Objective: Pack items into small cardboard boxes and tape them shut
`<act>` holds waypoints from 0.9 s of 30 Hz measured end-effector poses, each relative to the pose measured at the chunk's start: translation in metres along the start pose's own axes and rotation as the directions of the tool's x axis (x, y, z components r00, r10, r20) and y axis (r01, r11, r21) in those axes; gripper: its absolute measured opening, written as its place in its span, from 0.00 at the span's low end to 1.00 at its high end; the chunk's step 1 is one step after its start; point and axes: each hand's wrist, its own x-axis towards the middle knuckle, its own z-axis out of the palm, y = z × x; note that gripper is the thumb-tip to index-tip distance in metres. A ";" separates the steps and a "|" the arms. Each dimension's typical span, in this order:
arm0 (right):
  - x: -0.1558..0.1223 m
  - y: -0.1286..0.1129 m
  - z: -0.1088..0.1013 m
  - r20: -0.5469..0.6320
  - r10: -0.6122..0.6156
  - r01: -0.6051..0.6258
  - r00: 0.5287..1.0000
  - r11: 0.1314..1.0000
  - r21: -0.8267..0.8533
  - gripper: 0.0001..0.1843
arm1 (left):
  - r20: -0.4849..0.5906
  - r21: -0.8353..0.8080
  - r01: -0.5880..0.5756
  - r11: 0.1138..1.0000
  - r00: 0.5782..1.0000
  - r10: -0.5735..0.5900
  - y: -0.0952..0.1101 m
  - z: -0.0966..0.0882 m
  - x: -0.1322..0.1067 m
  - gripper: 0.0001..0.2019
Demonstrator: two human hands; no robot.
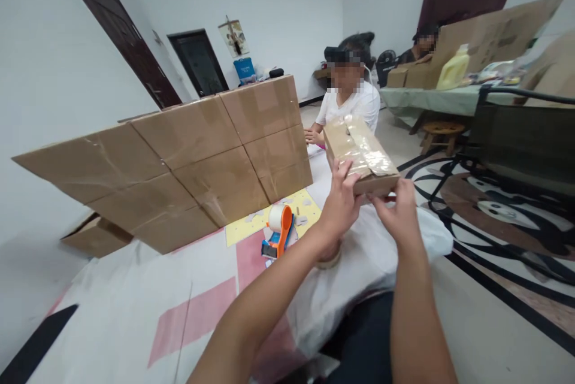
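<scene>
Between both hands a small cardboard box (pixel 359 144) is held up and tilted, with shiny clear tape over its top. My left hand (pixel 341 201) grips its near left side, fingers on the upper edge. At the near right corner, my right hand (pixel 399 210) pinches the lower edge; part of the thumb and fingers is hidden. Below and to the left, an orange and blue tape dispenser (pixel 281 231) with a roll of clear tape stands on the table. A roll of tape (pixel 330 259) lies partly hidden behind my left forearm.
Stacked cardboard boxes (pixel 215 162) form a wall along the far left side of the covered table (pixel 112 300). A person in a white shirt (pixel 371 102) sits opposite. On the right stand a dark chair (pixel 516 132) and a wooden stool (pixel 442 129).
</scene>
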 end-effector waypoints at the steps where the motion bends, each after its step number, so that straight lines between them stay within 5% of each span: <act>1: 0.000 0.019 0.011 0.023 0.049 -0.049 0.999 0.999 -0.003 0.15 | 0.052 -0.005 0.033 0.999 0.998 -0.032 -0.014 0.014 -0.003 0.28; 5: -0.007 0.064 0.058 0.107 0.216 -0.204 0.970 0.972 -0.118 0.23 | 0.170 0.082 0.196 0.977 0.963 -0.207 -0.056 0.040 -0.020 0.26; 10: -0.025 0.075 0.082 0.065 0.393 -0.382 0.917 0.914 -0.140 0.42 | 0.128 0.177 0.300 0.937 0.937 -0.324 -0.080 0.058 -0.010 0.25; 13: -0.034 0.079 0.080 0.063 0.459 -0.452 0.886 0.886 -0.101 0.39 | 0.105 0.181 0.348 0.920 0.923 -0.370 -0.094 0.074 0.005 0.25; 19: -0.037 0.085 0.071 0.037 0.355 -0.352 0.934 0.933 -0.079 0.20 | 0.110 0.160 0.394 0.905 0.904 -0.413 -0.110 0.089 0.024 0.21; 23: -0.027 0.073 0.062 0.022 0.350 -0.347 0.937 0.933 -0.093 0.10 | 0.122 0.147 0.344 0.927 0.924 -0.362 -0.089 0.050 0.028 0.19; 27: -0.024 0.052 0.052 0.050 0.394 -0.385 0.918 0.914 -0.129 0.10 | 0.094 0.164 0.178 0.970 0.976 -0.195 -0.053 -0.049 0.000 0.10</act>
